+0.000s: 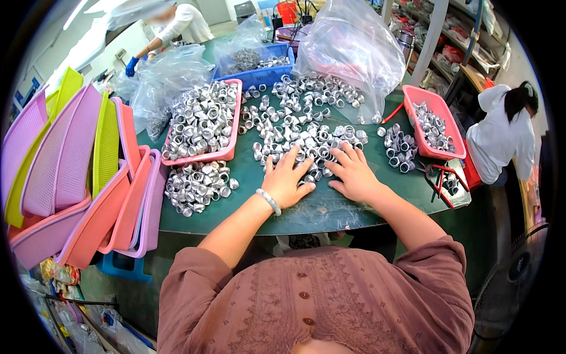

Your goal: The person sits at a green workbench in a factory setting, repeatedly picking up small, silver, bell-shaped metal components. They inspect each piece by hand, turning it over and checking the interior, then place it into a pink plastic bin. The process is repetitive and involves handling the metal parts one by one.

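Both hands lie flat and spread, fingers apart and gripping nothing, on the near edge of a loose heap of small silvery metal rings [306, 141] scattered over the dark green worktop [330, 209]. The left hand [287, 180], with a pale bead bracelet [269, 201] at the wrist, presses down just beside the right hand [352, 174], the two almost touching at the thumbs. Judging from this pose, the step looks like raking or gathering the rings toward the body; it goes best with palms kept low and fingers fanned so the pieces slide in one layer and none roll off the near rim. A pink plastic basket [231, 133] heaped with the same rings stands to the left, another pink basket [448, 127] to the right, with a blue crate [259, 75] and clear plastic bags [354, 44] beyond. Stacked pink and yellow-green trays [76, 171] lean at far left. What lies under the palms is hidden, and whether the rings differ in type is too small to tell; red-handled pliers [439, 180] at right are partly unclear.
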Demonstrator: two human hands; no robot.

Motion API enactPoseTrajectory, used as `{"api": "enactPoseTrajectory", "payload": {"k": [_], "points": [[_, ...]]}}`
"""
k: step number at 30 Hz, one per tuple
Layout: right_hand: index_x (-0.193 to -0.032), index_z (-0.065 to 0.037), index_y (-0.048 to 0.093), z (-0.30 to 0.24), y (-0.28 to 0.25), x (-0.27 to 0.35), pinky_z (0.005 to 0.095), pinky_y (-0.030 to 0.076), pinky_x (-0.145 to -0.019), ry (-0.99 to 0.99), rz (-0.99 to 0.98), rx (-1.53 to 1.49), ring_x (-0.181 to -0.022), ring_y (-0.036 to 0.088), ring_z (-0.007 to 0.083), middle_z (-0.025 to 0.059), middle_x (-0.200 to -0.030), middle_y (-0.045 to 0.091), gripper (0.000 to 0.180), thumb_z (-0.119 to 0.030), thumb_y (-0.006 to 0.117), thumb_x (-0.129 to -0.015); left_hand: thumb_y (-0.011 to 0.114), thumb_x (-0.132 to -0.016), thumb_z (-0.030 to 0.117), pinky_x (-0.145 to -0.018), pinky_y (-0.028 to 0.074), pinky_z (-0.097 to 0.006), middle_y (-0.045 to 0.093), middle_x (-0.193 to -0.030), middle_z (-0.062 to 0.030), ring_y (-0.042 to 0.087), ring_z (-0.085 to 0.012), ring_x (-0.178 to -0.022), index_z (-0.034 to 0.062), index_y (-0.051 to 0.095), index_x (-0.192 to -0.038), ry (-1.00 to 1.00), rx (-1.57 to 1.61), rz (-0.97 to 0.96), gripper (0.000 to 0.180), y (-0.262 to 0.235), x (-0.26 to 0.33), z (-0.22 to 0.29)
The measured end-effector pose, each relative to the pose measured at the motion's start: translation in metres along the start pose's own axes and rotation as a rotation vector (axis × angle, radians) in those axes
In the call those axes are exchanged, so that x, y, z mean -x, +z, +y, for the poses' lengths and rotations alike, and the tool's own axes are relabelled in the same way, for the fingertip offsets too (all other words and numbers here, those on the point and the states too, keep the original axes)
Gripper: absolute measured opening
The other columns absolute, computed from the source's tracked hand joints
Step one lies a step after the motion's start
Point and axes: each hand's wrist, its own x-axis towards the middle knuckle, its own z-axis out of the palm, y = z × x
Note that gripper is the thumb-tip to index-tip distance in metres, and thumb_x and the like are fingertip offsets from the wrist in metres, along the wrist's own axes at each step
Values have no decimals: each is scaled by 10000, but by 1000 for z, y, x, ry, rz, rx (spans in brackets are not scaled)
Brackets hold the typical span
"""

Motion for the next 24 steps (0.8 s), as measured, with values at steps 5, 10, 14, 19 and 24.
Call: {"api": "enactPoseTrajectory", "payload": {"k": [5, 10, 14, 19, 24], "points": [[-1239, -130, 527, -5, -8, 0, 575, 271, -1048, -1, 81, -96, -1299, 328, 375, 136, -1364, 406, 526, -304, 699, -774, 637, -806, 409, -1052, 188, -615, 326, -1444, -160, 329, -365, -1323, 200, 499, -1319, 99, -9, 0, 571, -2, 12, 3], [-1281, -139, 490, -21, 3, -8, 572, 249, -1065, 0, -18, -83, -1316, 322, 365, 125, -1391, 399, 573, -336, 695, -783, 650, -806, 341, -1056, 196, -605, 342, -1441, -150, 323, -393, -1320, 175, 487, -1325, 149, -9, 45, 568, 2, 24, -1], [-1269, -146, 499, -18, 4, -8, 579, 252, -1057, 6, -49, -66, -1300, 336, 366, 122, -1368, 424, 567, -321, 706, -771, 656, -809, 283, -1069, 181, -601, 315, -1451, -157, 310, -388, -1326, 132, 481, -1322, 87, 49, 78, 562, -7, 38, 5], [-1259, -158, 509, -32, 0, -22, 571, 266, -1047, -47, 52, -174, -1287, 351, 362, 118, -1334, 438, 560, -300, 714, -758, 676, -791, 248, -1061, 197, -605, 331, -1419, -180, 312, -409, -1312, 178, 482, -1319, -33, 35, 53, 567, -6, 52, 4], [-1186, -163, 548, -36, 14, -22, 552, 298, -1014, -137, 70, -111, -1205, 430, 322, 99, -1235, 488, 427, -247, 678, -787, 675, -792, 244, -1049, 242, -590, 340, -1406, -191, 320, -418, -1303, 159, 509, -1253, -18, 97, 106, 498, -1, 52, 2]]}}
